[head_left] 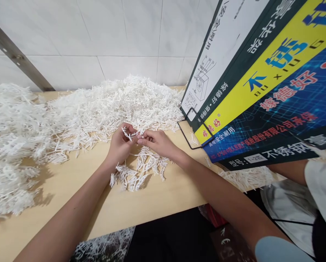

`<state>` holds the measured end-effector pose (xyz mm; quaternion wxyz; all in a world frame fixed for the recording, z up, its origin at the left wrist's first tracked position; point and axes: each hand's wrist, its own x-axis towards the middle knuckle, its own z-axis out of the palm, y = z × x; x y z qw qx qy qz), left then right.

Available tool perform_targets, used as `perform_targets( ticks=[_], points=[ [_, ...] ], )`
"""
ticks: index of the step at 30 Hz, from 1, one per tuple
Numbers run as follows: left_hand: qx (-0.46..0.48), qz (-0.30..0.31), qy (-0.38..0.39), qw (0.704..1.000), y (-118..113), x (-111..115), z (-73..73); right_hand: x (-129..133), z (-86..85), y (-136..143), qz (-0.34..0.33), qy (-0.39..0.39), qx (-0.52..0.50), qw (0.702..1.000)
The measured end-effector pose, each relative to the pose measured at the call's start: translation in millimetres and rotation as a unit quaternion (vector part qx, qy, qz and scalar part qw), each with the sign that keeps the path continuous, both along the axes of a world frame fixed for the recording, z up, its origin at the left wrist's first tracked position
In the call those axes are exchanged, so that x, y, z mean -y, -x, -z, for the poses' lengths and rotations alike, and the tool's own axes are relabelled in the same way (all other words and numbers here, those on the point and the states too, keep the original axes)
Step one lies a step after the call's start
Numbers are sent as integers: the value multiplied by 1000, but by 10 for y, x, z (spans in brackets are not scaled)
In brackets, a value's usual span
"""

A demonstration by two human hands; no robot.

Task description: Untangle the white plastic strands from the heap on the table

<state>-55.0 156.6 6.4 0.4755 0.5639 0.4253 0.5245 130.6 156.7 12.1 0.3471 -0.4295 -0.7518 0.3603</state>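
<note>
My left hand (119, 143) is closed, its fingers pinching a thin white branched plastic piece (128, 135). Beside it, my right hand (157, 141) has thumb and fingertips pressed together at the right end of the same piece, touching the left fingers. The fingertips partly hide where the piece is gripped. Just below both hands, a small loose cluster of white branched strands (134, 176) lies on the wooden table (97, 207). Directly behind the hands spreads a long heap of short white plastic pieces (130, 100).
A larger tangle of white branched strands (12, 142) covers the table's left side. To the right, a big printed cardboard box (234, 120) stands in a black wire bookend (190, 146). Beyond it, another person's arm (290, 171) shows. A tiled wall (127, 32) closes the back.
</note>
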Motion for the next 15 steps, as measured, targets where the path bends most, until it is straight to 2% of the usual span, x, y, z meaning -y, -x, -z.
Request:
perform_targets(
  ticks=[3,6,10,15],
  points=[
    [30,32,32,999,-17,22,-25,-38,15,-46,-44,15,-2,999],
    [122,88,79,986,-70,61,-61,-90,25,-112,-107,65,-60,990],
    [211,147,125,958,-143,94,-102,-139,17,-175,-195,122,-159,960],
    [235,232,157,931,-88,98,-141,-156,39,-196,-265,178,-256,912]
  ],
)
